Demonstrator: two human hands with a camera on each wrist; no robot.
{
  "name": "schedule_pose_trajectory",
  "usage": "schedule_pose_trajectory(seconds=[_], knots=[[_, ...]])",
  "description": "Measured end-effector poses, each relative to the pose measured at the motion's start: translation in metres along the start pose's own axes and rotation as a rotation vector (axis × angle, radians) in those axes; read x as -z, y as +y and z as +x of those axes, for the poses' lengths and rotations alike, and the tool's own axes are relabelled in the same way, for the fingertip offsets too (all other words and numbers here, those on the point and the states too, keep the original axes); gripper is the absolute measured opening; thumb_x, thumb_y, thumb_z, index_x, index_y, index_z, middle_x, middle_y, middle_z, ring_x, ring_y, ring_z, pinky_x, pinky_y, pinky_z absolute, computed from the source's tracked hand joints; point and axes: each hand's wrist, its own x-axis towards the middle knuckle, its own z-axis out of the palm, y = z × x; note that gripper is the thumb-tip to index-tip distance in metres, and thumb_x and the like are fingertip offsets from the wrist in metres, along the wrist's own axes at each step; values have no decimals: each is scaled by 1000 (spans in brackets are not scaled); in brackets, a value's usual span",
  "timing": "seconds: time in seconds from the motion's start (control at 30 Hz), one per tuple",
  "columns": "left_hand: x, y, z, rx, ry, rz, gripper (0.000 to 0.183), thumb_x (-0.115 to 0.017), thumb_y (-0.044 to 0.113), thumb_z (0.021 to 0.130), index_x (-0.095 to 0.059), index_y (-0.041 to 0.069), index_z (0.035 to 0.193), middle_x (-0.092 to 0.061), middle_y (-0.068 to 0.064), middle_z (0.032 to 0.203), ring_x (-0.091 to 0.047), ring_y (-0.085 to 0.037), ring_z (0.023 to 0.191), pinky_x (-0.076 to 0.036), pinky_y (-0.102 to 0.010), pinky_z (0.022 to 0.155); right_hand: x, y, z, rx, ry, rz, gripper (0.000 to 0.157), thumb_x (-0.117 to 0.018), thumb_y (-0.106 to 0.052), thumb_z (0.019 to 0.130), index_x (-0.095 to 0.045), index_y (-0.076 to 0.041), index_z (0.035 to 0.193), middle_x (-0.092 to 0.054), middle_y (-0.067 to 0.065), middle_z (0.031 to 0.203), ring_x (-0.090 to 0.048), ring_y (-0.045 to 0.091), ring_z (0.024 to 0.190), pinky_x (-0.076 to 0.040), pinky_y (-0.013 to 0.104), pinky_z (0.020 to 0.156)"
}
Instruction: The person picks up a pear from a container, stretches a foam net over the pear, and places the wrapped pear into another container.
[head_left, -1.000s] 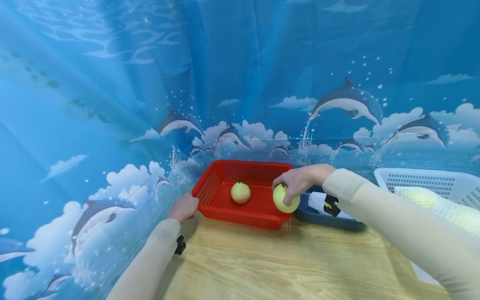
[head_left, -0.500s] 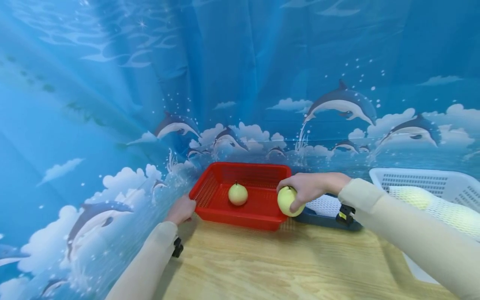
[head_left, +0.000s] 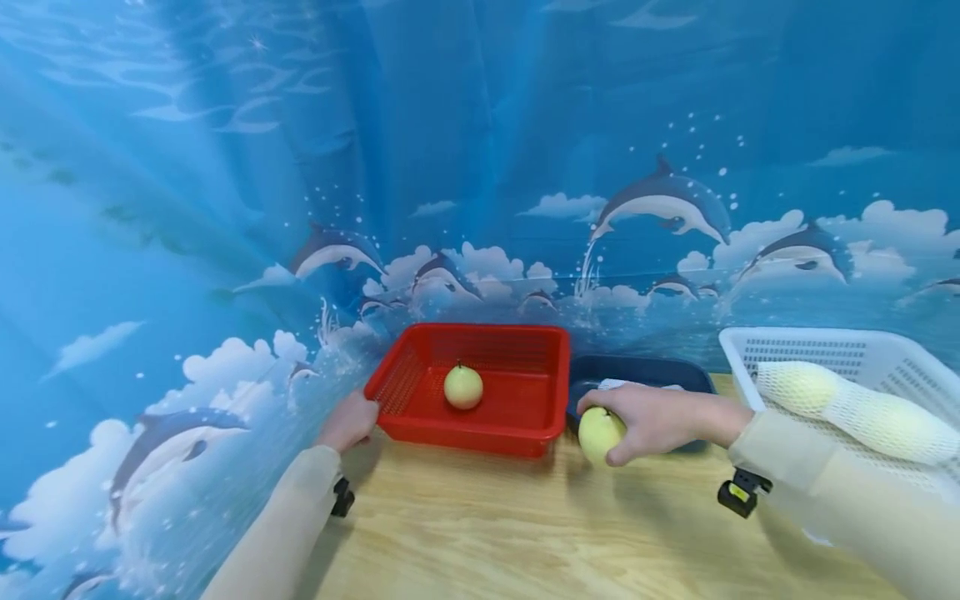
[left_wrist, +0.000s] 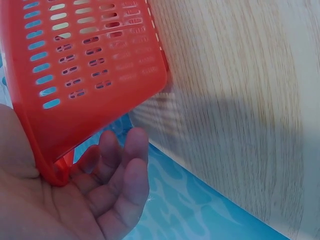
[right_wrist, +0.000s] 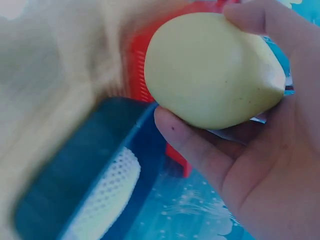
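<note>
My right hand (head_left: 656,421) grips a pale yellow pear (head_left: 600,435) above the front edge of the dark blue tray (head_left: 637,367). In the right wrist view, thumb and fingers wrap the pear (right_wrist: 210,70) from its stem end. A second pear (head_left: 462,387) sits upright inside the red plastic basket (head_left: 468,437), left of its middle. At that basket's left rim, my left hand (head_left: 348,423) holds on. The left wrist view has the basket's corner (left_wrist: 90,120) between the thumb side and curled fingers of the left hand (left_wrist: 95,200).
A white basket (head_left: 825,333) stands at the right, with pears in white foam netting (head_left: 862,408) in it. White netting (right_wrist: 107,197) lies in the blue tray. Behind the wooden table (head_left: 465,533) hangs a blue dolphin-print curtain (head_left: 465,167).
My right hand has carried the pear from over the red basket's right edge to the right, in front of the blue tray. The left hand stays on the basket rim.
</note>
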Motion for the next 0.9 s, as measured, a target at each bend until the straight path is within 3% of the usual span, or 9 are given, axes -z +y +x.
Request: schedule_pose_trajectory(seconds=[0.1, 0.33, 0.6, 0.9], knots=[[1, -3, -1, 1, -7, -11, 30, -36, 19, 100, -59, 0, 109, -49, -1, 63, -56, -23, 49, -56, -43, 61, -11, 2, -3, 18, 31, 5, 65, -78, -26, 78, -51, -18, 136, -58, -6, 108, -54, 16, 87, -48, 35, 68], [3, -5, -2, -7, -4, 6, 26, -35, 19, 100, -55, 4, 93, -47, 0, 59, -59, -24, 50, -55, -40, 57, -34, 14, -7, 66, 96, 5, 62, -77, -24, 77, -52, -14, 133, -58, -7, 98, -53, 11, 76, -46, 29, 63], [0, -3, -1, 7, 15, 29, 36, -35, 19, 97, -61, -2, 112, -65, -14, 80, -60, -22, 53, -51, -34, 51, -52, 27, -17, 47, 155, 31, 62, -78, -24, 75, -54, -11, 130, -59, -6, 96, -53, 9, 72, -45, 27, 60], [-2, 1, -1, 29, 84, 150, 33, -41, 27, 99, -56, 10, 74, -51, -1, 55, -53, -19, 51, -42, -33, 51, -74, 42, -29, 45, 198, 10, 66, -79, -29, 75, -53, -10, 133, -58, -8, 96, -52, 6, 75, -44, 26, 61]])
